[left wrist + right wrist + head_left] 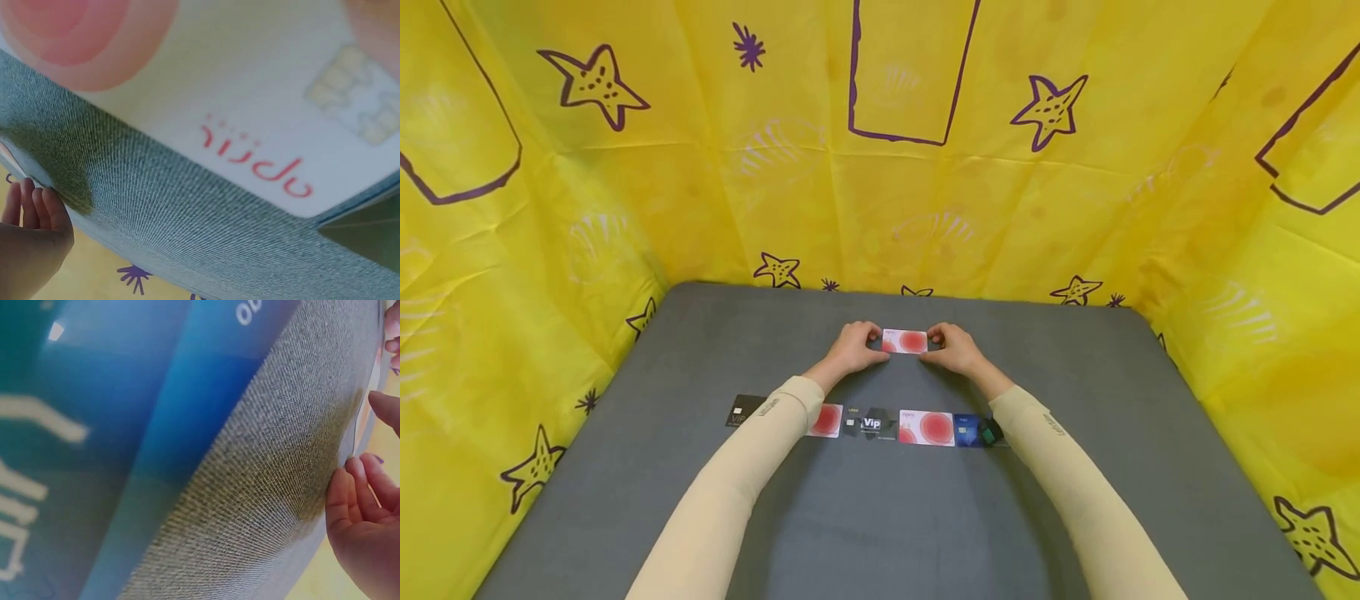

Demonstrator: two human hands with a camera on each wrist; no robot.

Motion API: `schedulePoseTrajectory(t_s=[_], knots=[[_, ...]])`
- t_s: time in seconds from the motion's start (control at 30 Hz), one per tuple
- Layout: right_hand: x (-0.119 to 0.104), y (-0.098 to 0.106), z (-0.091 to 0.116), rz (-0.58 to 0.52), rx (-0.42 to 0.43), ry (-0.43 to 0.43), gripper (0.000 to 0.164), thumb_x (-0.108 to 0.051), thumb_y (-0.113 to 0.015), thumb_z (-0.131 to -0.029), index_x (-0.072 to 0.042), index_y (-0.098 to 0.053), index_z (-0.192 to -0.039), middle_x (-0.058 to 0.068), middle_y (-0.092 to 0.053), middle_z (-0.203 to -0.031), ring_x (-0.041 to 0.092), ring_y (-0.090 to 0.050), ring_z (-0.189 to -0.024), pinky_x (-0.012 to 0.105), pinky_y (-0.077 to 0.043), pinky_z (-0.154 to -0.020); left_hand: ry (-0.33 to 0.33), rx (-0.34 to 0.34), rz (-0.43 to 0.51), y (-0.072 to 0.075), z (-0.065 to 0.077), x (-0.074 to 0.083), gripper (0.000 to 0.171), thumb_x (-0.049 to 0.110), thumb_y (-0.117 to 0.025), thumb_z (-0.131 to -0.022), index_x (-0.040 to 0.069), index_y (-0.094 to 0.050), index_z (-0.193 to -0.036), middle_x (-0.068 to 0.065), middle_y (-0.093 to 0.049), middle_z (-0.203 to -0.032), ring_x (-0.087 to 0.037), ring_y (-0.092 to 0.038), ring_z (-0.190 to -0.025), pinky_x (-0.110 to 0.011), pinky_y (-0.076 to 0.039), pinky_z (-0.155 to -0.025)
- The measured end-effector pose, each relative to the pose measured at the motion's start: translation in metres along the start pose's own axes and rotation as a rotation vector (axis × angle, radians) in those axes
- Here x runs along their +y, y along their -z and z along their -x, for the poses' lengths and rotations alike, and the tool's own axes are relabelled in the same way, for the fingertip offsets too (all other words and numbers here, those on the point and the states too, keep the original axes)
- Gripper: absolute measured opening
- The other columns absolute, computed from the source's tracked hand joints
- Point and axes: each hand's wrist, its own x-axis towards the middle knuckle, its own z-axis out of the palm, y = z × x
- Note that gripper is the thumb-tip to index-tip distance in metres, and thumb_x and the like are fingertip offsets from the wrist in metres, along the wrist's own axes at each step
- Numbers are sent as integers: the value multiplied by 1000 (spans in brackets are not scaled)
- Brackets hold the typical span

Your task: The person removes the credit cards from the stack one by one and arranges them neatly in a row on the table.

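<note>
A white card with red circles point(905, 342) lies toward the far side of the grey table, between the two hands. At its left end is the left hand point(855, 347), thumb by the near corner and curled fingers by the far one. The right hand point(955, 348) holds the opposite end in the same way, thumb low and fingers bent above. In the right wrist view the right hand point(362, 512) has its fingertips at the card's thin edge. The left wrist view shows the left hand point(37, 228) at a pale thin edge.
Nearer the person runs a row of cards: a black VIP card point(745, 408), a red-circled card point(827, 421) partly under the left sleeve, a dark Vip card point(871, 423), another red-circled card point(927, 428) and a blue card point(967, 431). Yellow patterned cloth point(895, 217) encloses the table.
</note>
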Motion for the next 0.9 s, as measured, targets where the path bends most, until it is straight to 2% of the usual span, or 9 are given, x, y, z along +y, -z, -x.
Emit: schedulePoseTrajectory(t_s=[0.33, 0.57, 0.9], knots=[[1, -2, -6, 6, 7, -1, 49, -22, -78, -80, 6, -59, -117, 18, -60, -105, 32, -53, -98, 42, -43, -92, 17, -8, -4, 0, -5, 1, 47, 26, -78, -83, 0, -62, -119, -14, -60, -109, -30, -50, -106, -40, -41, -96], [-1, -1, -7, 7, 5, -2, 50, -22, -78, -80, 7, -59, -117, 18, -59, -104, 32, -53, -98, 43, -42, -92, 51, -25, -12, -1, -9, 1, 51, 30, -77, -84, 2, -61, -124, -12, -58, -110, -30, -46, -110, -40, -40, -97], [1, -3, -7, 1, -17, -35, 50, -23, -77, -82, 5, -59, -119, 16, -58, -103, 31, -51, -97, 42, -42, -91, 78, -10, -7, -1, -8, 4, 49, 29, -77, -84, 4, -62, -124, -11, -57, -107, -30, -46, -108, -42, -39, -95]])
